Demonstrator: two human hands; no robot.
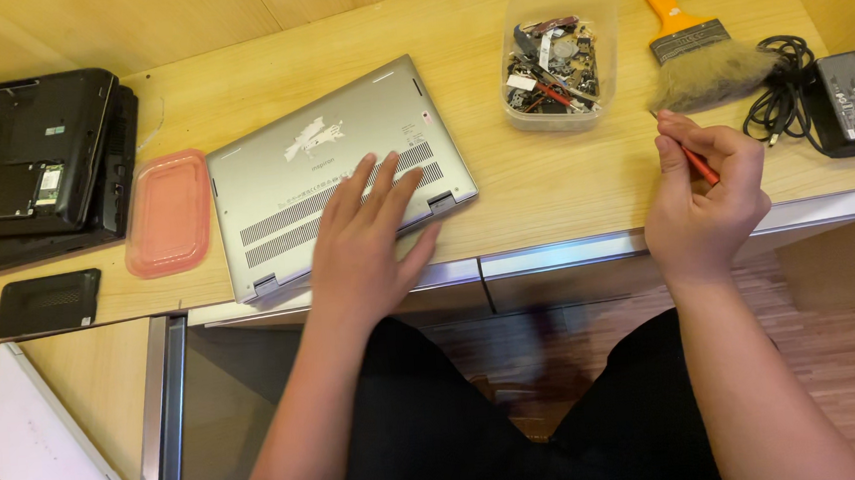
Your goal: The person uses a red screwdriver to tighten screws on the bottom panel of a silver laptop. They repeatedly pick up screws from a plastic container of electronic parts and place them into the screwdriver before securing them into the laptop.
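While the left hand (362, 237) lies flat, fingers spread, on the upturned silver laptop (332, 171) at the desk's (564, 185) front edge, keep pressure even so the case cannot slide. Farther right, the right hand (707, 195) is closed around a thin red screwdriver (698, 164); hold it upright over each screw. Parts container (555, 61) sits near the back edge.

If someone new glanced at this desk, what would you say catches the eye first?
The silver laptop lying bottom-up at the desk's centre, with the left hand flat on it. To its right, the right hand pinches a thin red tool, below an orange-handled brush and a clear tub of small parts.
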